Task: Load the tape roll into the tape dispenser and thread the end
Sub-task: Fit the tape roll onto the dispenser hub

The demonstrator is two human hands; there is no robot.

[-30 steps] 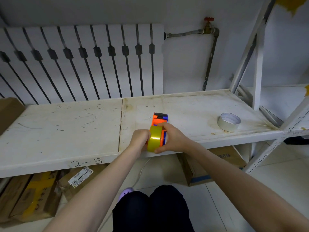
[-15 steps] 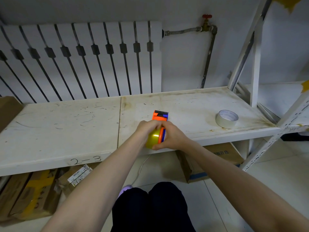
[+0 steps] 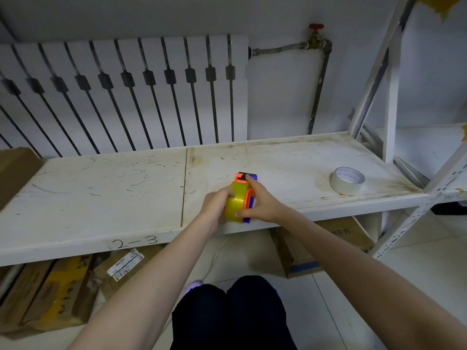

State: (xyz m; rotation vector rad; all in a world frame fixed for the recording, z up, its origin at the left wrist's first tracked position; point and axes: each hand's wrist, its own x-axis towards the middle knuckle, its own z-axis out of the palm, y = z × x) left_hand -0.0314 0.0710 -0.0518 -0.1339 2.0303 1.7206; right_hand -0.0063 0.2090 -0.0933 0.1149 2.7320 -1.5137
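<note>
The left hand (image 3: 216, 207) is gripping the yellow roll (image 3: 236, 203), pressing it sideways against the orange dispenser (image 3: 246, 193), whose long axis is pointing away while the right hand (image 3: 260, 202) is clasping it.

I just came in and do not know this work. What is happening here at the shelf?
A person is fitting a yellow tape roll onto an orange and blue tape dispenser at the front edge of a white shelf. The left hand grips the roll; the right hand steadies the dispenser, one finger reaching to its front end. Whether the tape is threaded cannot be seen. A second, white tape roll lies untouched to the right.
</note>
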